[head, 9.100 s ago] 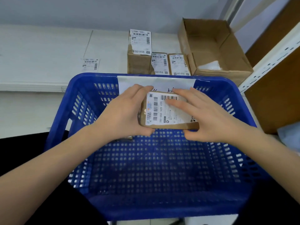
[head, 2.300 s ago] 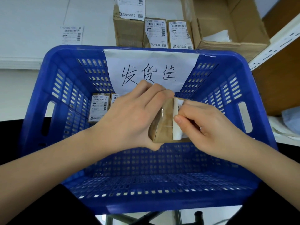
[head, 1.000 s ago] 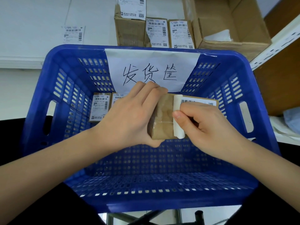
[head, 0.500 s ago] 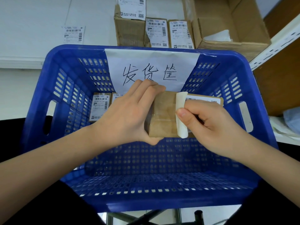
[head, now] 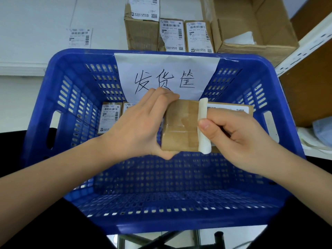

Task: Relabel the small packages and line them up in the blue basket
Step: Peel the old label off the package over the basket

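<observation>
Two hands hold a small brown taped cardboard package [head: 179, 126] above the blue perforated plastic basket [head: 75, 97]: left hand [head: 136, 126] grips its end, right hand [head: 231, 130] pinches the white label [head: 203, 126], half peeled and curling upward.

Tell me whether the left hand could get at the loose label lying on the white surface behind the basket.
Probably not right now: the left hand grips the package being peeled. The loose label lies uncovered beyond the blue basket, its far rim between.

Basket [head: 280, 108] floor free — packages [head: 107, 119] block far-left corner.
</observation>
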The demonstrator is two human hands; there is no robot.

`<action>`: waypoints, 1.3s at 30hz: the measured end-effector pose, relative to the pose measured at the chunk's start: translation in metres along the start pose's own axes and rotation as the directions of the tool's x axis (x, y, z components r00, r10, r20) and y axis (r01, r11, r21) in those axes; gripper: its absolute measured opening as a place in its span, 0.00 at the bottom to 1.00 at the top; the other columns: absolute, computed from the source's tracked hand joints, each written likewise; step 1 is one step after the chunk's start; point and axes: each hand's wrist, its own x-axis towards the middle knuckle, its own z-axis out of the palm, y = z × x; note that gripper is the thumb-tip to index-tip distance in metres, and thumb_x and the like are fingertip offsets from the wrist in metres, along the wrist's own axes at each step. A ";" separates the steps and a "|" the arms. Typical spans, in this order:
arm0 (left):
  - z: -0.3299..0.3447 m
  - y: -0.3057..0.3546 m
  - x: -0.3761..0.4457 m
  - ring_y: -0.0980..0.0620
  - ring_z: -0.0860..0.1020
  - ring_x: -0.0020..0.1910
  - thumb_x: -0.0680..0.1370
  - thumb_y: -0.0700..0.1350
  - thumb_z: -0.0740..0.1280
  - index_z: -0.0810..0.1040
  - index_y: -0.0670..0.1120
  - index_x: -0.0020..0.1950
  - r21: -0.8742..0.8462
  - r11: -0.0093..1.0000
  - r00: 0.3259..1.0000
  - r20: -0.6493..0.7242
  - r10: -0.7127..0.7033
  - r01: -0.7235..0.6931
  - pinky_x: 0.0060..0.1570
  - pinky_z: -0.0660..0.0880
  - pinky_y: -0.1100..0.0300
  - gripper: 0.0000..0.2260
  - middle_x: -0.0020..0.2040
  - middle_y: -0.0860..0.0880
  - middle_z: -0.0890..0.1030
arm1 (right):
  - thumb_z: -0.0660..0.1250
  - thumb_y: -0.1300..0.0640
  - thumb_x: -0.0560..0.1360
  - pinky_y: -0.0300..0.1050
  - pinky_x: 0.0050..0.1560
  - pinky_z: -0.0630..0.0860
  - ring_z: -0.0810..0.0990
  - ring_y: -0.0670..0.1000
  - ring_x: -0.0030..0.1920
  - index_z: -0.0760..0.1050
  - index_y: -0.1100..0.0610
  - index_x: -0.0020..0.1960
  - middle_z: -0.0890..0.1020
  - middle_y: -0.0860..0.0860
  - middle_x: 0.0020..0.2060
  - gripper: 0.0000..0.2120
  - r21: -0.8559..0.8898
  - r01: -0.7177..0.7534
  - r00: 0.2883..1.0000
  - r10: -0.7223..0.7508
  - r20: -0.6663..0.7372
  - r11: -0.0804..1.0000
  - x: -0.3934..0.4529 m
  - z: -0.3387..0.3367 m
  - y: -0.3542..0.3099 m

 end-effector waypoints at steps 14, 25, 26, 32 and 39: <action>0.013 0.018 -0.002 0.41 0.74 0.50 0.62 0.59 0.66 0.72 0.33 0.62 0.243 0.967 0.991 0.092 -0.096 0.071 0.50 0.73 0.50 0.38 0.54 0.40 0.75 | 0.52 0.47 0.78 0.39 0.32 0.61 0.64 0.42 0.29 0.52 0.43 0.33 0.62 0.42 0.26 0.16 -0.258 0.009 0.997 0.011 0.075 0.966 0.008 0.019 -0.011; -0.002 0.010 0.000 0.42 0.74 0.48 0.55 0.60 0.69 0.71 0.36 0.67 0.317 0.935 0.976 0.090 -0.197 0.160 0.46 0.76 0.50 0.45 0.52 0.41 0.76 | 0.67 0.59 0.75 0.32 0.37 0.70 0.77 0.43 0.34 0.77 0.53 0.55 0.82 0.47 0.34 0.08 0.070 -0.354 0.927 0.360 -0.105 0.933 0.016 0.004 0.001; -0.002 0.011 0.000 0.42 0.74 0.48 0.55 0.60 0.69 0.71 0.36 0.66 0.321 0.934 0.976 0.090 -0.198 0.160 0.46 0.76 0.50 0.45 0.52 0.41 0.76 | 0.67 0.60 0.75 0.30 0.36 0.69 0.76 0.42 0.32 0.78 0.51 0.54 0.82 0.49 0.33 0.09 0.104 -0.341 0.930 0.352 -0.110 0.934 0.015 0.004 0.001; -0.005 0.012 0.000 0.45 0.72 0.49 0.56 0.61 0.67 0.71 0.38 0.67 0.300 0.940 0.978 0.075 -0.195 0.164 0.46 0.76 0.51 0.44 0.53 0.43 0.76 | 0.68 0.65 0.75 0.34 0.36 0.71 0.76 0.40 0.32 0.76 0.41 0.48 0.82 0.49 0.32 0.17 0.239 -0.293 0.928 0.336 -0.164 0.926 0.017 0.005 -0.005; -0.007 0.014 0.000 0.44 0.72 0.48 0.59 0.60 0.66 0.69 0.40 0.69 0.297 0.944 0.984 0.058 -0.167 0.142 0.45 0.76 0.50 0.43 0.52 0.43 0.75 | 0.67 0.68 0.73 0.32 0.30 0.72 0.77 0.45 0.31 0.80 0.50 0.44 0.83 0.54 0.31 0.13 0.326 -0.415 0.857 0.485 -0.172 0.849 0.019 0.004 -0.006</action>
